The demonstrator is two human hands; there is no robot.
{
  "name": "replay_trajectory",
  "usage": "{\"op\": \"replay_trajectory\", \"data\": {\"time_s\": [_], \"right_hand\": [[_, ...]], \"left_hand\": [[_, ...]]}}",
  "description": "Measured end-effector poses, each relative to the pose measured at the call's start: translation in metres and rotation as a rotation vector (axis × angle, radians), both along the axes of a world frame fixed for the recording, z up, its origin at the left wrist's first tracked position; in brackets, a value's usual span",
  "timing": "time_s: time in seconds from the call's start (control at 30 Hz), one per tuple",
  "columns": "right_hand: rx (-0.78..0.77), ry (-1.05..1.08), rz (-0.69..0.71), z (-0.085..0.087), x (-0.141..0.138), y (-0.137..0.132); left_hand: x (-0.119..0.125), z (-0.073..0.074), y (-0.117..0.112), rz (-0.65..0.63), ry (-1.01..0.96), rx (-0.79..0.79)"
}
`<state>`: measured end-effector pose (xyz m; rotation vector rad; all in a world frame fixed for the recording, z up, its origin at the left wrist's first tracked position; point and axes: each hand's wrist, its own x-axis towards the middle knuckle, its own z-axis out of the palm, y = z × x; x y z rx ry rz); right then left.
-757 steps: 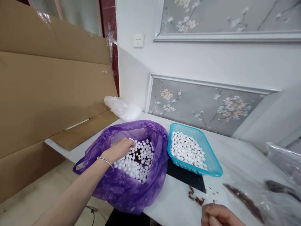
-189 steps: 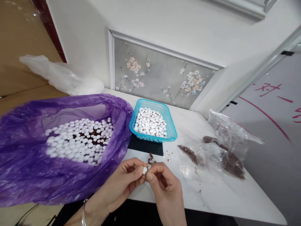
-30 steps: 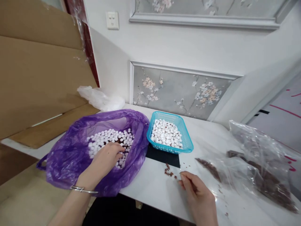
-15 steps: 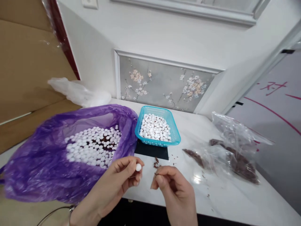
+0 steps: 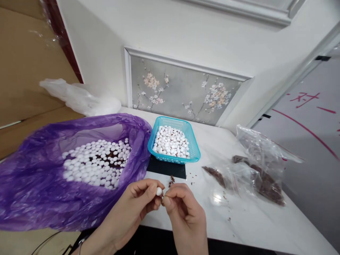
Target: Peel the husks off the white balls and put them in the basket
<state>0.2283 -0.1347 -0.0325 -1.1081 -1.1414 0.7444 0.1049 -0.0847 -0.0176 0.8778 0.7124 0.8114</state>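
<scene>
Indoor workrm, exact type unclear — floral wall panel (image 5: pixel 183 94), whiteboard (image 5: pixel 310 173) w/ red writing (image 5: pixel 326 109), cardboard (image 5: pixel 29 71).

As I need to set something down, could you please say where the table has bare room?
Bare tabletop lies between the blue basket and clear bags, and in front of those bags. The purple bag crowds the left; the left hand and right hand crowd the front middle.
</scene>
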Motion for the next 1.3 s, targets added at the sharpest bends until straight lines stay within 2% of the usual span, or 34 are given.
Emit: {"op": "replay_trajectory", "data": {"time_s": [0.3, 0.57, 0.8, 0.97, 1.03, 1.13, 1.3], "right_hand": [[-0.005, 0.039, 0.019, -0.003, -0.002, 0.000], [-0.038, 0.129, 0.057, -0.007, -0.003, 0.001], [-0.201, 0.334, 0.169, -0.007, -0.002, 0.004], [-0.182, 0.526, 0.232, -0.007, 0.001, 0.005], [-0.162, 0.543, 0.182, -0.008, 0.004, 0.003], [-0.153, 0.438, 0.040, -0.011, 0.012, -0.001], [-0.214, 0.226, -0.096, -0.020, 0.026, -0.004]], "left_hand": [[-0.001, -0.004, -0.001, 0.014, 0.106, 0.082], [0.000, -0.002, -0.003, 0.008, 0.146, 0.082], [-0.004, -0.007, -0.002, -0.010, 0.251, 0.174], [0.001, -0.007, -0.002, -0.016, 0.119, 0.045], [0.003, -0.003, -0.004, -0.014, 0.029, -0.013], [0.003, 0.001, -0.005, -0.015, -0.022, -0.038], [-0.003, 0.001, -0.006, 0.007, 0.022, 0.057]]}}
